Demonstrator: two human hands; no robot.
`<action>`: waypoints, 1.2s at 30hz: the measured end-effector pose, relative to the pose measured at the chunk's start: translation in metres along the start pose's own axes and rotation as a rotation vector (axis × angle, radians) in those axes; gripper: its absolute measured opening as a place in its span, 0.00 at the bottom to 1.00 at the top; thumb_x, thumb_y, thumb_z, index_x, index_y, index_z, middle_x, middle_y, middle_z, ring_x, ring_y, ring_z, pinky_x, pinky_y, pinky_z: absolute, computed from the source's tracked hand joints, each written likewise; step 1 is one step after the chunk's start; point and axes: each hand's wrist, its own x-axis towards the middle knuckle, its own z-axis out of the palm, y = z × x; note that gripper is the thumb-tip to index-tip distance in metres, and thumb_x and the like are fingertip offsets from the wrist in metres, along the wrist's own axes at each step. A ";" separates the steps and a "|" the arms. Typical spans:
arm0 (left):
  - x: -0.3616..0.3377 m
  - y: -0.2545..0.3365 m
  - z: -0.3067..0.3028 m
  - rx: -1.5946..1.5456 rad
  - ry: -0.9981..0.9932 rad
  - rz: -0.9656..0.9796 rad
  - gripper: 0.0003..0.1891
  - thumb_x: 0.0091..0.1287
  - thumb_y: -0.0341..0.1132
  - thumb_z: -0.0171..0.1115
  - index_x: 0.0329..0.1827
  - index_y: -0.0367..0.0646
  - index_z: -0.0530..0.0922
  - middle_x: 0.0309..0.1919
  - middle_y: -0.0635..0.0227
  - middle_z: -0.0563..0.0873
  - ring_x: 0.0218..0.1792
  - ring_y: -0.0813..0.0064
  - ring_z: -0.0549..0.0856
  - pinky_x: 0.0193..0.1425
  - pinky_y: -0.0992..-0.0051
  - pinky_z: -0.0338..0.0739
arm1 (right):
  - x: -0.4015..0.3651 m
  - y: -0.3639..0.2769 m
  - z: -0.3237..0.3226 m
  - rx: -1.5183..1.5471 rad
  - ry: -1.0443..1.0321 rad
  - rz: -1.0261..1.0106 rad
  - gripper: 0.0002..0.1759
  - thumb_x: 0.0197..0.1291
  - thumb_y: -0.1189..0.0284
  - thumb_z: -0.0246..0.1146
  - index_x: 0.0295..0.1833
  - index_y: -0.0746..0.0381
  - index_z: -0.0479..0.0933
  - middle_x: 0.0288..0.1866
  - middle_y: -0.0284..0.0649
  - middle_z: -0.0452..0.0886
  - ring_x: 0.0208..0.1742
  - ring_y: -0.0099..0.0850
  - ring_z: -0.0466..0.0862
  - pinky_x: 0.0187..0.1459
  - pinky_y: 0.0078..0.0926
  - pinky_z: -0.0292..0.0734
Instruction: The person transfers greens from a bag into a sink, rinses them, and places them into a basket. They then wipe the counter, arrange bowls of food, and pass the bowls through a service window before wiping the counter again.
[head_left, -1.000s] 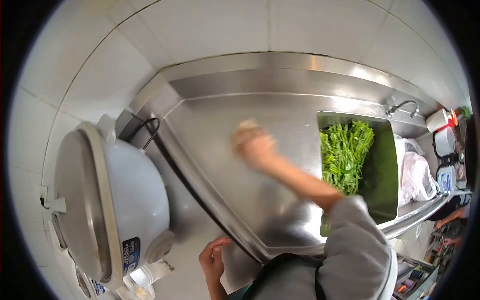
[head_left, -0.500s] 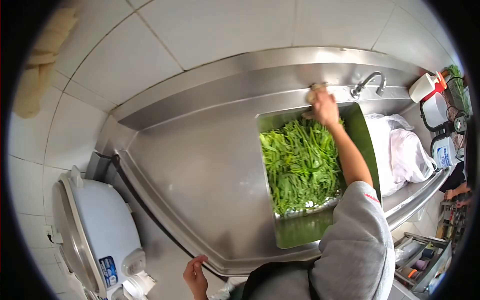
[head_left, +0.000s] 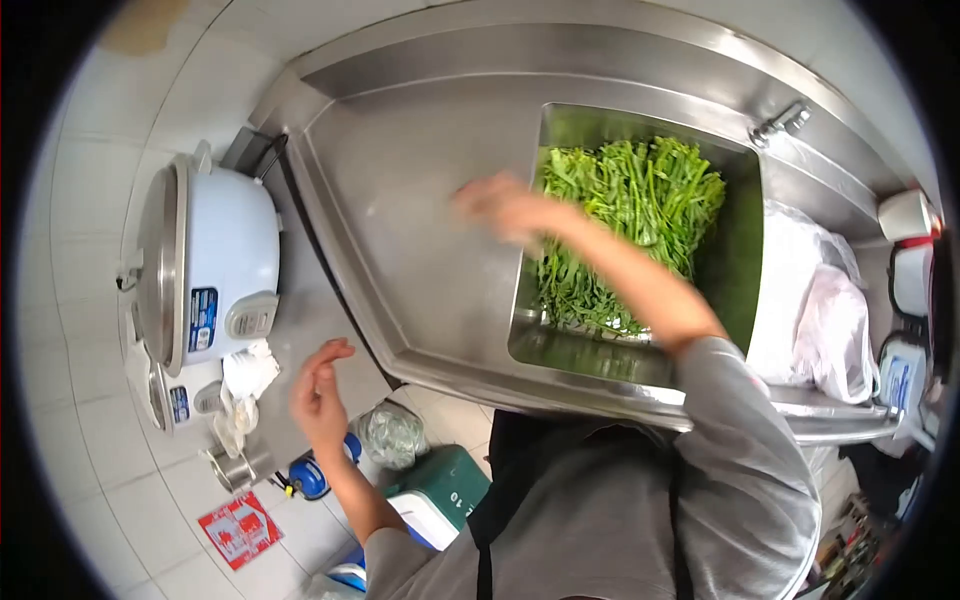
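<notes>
My right hand (head_left: 505, 207) is over the left rim of the sink, its fingers pointing left above the steel drainboard (head_left: 430, 270). Motion smears those fingers, so I cannot tell whether they hold anything. Under my right forearm, a heap of leafy green vegetables (head_left: 650, 200) fills much of the sink basin (head_left: 730, 270), stems toward the back and leaves toward the front. My left hand (head_left: 322, 395) hovers empty in front of the rice cooker, fingers loosely bent and apart, touching nothing.
A faucet (head_left: 780, 125) stands behind the basin. White plastic bags (head_left: 830, 320) lie to its right. At left is a large rice cooker (head_left: 230, 260) with a smaller one below it. Beyond my left forearm are a green box (head_left: 445, 480) and a bagged bundle (head_left: 392, 435) on the floor.
My right hand has left a small pale thing by the faucet and swung left over the drainboard edge. My left hand has moved left and up. The view has shifted down and left.
</notes>
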 end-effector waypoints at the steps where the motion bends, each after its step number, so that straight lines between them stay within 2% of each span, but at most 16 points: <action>1: 0.005 0.001 -0.002 -0.015 0.020 0.093 0.15 0.69 0.36 0.46 0.41 0.33 0.76 0.37 0.59 0.82 0.41 0.71 0.81 0.50 0.74 0.72 | 0.021 -0.020 0.045 -0.357 0.151 0.005 0.24 0.52 0.64 0.58 0.58 0.52 0.70 0.64 0.37 0.64 0.67 0.33 0.59 0.66 0.42 0.54; 2: 0.009 -0.002 -0.003 -0.029 0.022 0.141 0.15 0.69 0.37 0.46 0.43 0.33 0.76 0.37 0.59 0.82 0.41 0.71 0.81 0.50 0.73 0.72 | 0.027 -0.023 0.077 -0.543 0.135 -0.053 0.23 0.51 0.60 0.57 0.56 0.48 0.71 0.61 0.37 0.67 0.68 0.34 0.57 0.64 0.44 0.54; 3: 0.011 -0.002 0.002 0.007 0.005 0.158 0.15 0.70 0.37 0.45 0.43 0.32 0.75 0.37 0.59 0.82 0.41 0.70 0.81 0.50 0.73 0.72 | 0.049 0.023 0.127 -0.580 0.503 -0.377 0.20 0.47 0.63 0.58 0.50 0.49 0.75 0.53 0.37 0.72 0.61 0.36 0.66 0.58 0.42 0.61; 4: 0.015 -0.002 0.004 0.041 -0.029 0.181 0.15 0.70 0.37 0.45 0.44 0.32 0.75 0.37 0.58 0.82 0.41 0.69 0.81 0.50 0.73 0.73 | 0.112 0.073 0.203 -0.977 0.607 -0.178 0.11 0.46 0.63 0.57 0.35 0.54 0.77 0.39 0.38 0.77 0.48 0.36 0.75 0.47 0.38 0.71; 5: 0.014 -0.005 0.006 0.026 -0.059 0.203 0.15 0.70 0.36 0.45 0.44 0.32 0.75 0.36 0.58 0.82 0.41 0.69 0.81 0.50 0.72 0.73 | 0.058 0.022 0.191 -0.544 0.544 -0.376 0.09 0.46 0.66 0.57 0.30 0.59 0.78 0.35 0.41 0.78 0.40 0.36 0.77 0.43 0.34 0.73; 7: 0.008 -0.021 0.015 -0.085 -0.125 0.222 0.16 0.70 0.37 0.45 0.43 0.32 0.75 0.35 0.58 0.83 0.40 0.68 0.81 0.50 0.72 0.73 | 0.024 0.027 0.246 0.090 0.309 -0.609 0.11 0.56 0.69 0.53 0.39 0.58 0.78 0.41 0.40 0.79 0.48 0.37 0.76 0.48 0.35 0.71; 8: 0.010 -0.030 0.025 -0.173 -0.157 0.223 0.16 0.70 0.38 0.45 0.42 0.32 0.76 0.35 0.58 0.83 0.40 0.68 0.81 0.49 0.72 0.72 | -0.008 -0.009 0.236 0.169 0.062 -0.252 0.12 0.59 0.65 0.50 0.42 0.55 0.77 0.43 0.41 0.79 0.51 0.39 0.75 0.50 0.35 0.69; 13: 0.026 0.018 0.091 -0.309 -0.361 0.304 0.13 0.69 0.34 0.46 0.43 0.32 0.75 0.35 0.59 0.82 0.38 0.70 0.81 0.48 0.74 0.72 | -0.115 -0.043 0.215 -0.097 0.088 0.060 0.19 0.64 0.55 0.42 0.48 0.54 0.72 0.46 0.47 0.76 0.53 0.42 0.73 0.55 0.41 0.65; 19: 0.022 0.091 0.195 -0.427 -0.681 0.403 0.10 0.66 0.28 0.48 0.42 0.32 0.77 0.35 0.61 0.83 0.38 0.73 0.81 0.48 0.76 0.72 | -0.424 -0.051 0.121 -0.204 0.392 0.805 0.21 0.58 0.49 0.46 0.50 0.41 0.76 0.48 0.36 0.79 0.48 0.34 0.78 0.50 0.36 0.70; 22: 0.009 0.135 0.237 -0.427 -0.832 0.426 0.10 0.66 0.29 0.49 0.43 0.33 0.77 0.36 0.63 0.84 0.39 0.75 0.81 0.46 0.77 0.73 | -0.556 -0.027 0.078 -0.292 0.461 1.142 0.21 0.55 0.50 0.44 0.45 0.42 0.78 0.46 0.35 0.80 0.50 0.36 0.77 0.61 0.48 0.52; 23: 0.004 0.149 0.251 -0.437 -0.905 0.434 0.10 0.66 0.30 0.50 0.43 0.34 0.78 0.36 0.64 0.84 0.39 0.77 0.81 0.46 0.78 0.73 | -0.588 -0.042 0.054 -0.425 0.453 1.387 0.19 0.56 0.52 0.48 0.45 0.44 0.79 0.46 0.28 0.80 0.51 0.24 0.76 0.58 0.25 0.60; 26: -0.016 0.179 0.295 -0.403 -1.051 0.330 0.11 0.66 0.32 0.52 0.45 0.35 0.77 0.36 0.66 0.84 0.40 0.79 0.80 0.46 0.80 0.72 | -0.714 -0.013 0.000 -0.362 0.471 1.484 0.16 0.54 0.55 0.52 0.42 0.47 0.80 0.27 0.34 0.83 0.31 0.31 0.82 0.39 0.31 0.75; 28: -0.031 0.178 0.335 -0.457 -1.153 0.204 0.13 0.67 0.35 0.50 0.46 0.36 0.77 0.37 0.67 0.83 0.40 0.81 0.80 0.46 0.80 0.72 | -0.729 -0.014 -0.029 -0.442 0.457 1.657 0.19 0.51 0.55 0.54 0.41 0.54 0.79 0.32 0.38 0.83 0.36 0.32 0.82 0.42 0.31 0.74; 32: -0.070 0.166 0.424 -0.848 -1.335 -0.283 0.27 0.69 0.52 0.39 0.60 0.38 0.64 0.49 0.59 0.77 0.52 0.68 0.76 0.53 0.66 0.71 | -0.622 -0.031 -0.081 0.179 0.413 0.947 0.25 0.59 0.50 0.52 0.43 0.61 0.78 0.37 0.39 0.80 0.40 0.26 0.78 0.44 0.27 0.73; 34: -0.077 0.170 0.448 -1.242 -1.244 -0.662 0.29 0.66 0.59 0.41 0.64 0.51 0.59 0.55 0.60 0.71 0.57 0.65 0.70 0.54 0.55 0.70 | -0.552 -0.012 -0.112 0.113 0.405 0.679 0.29 0.62 0.47 0.47 0.44 0.63 0.76 0.41 0.44 0.80 0.44 0.31 0.79 0.46 0.30 0.73; 36: -0.063 0.171 0.456 -1.390 -1.135 -0.656 0.24 0.65 0.55 0.46 0.59 0.52 0.65 0.52 0.66 0.72 0.55 0.68 0.71 0.52 0.55 0.70 | -0.484 0.017 -0.171 -0.458 0.551 0.620 0.21 0.61 0.62 0.53 0.56 0.63 0.68 0.56 0.51 0.72 0.53 0.46 0.75 0.55 0.34 0.68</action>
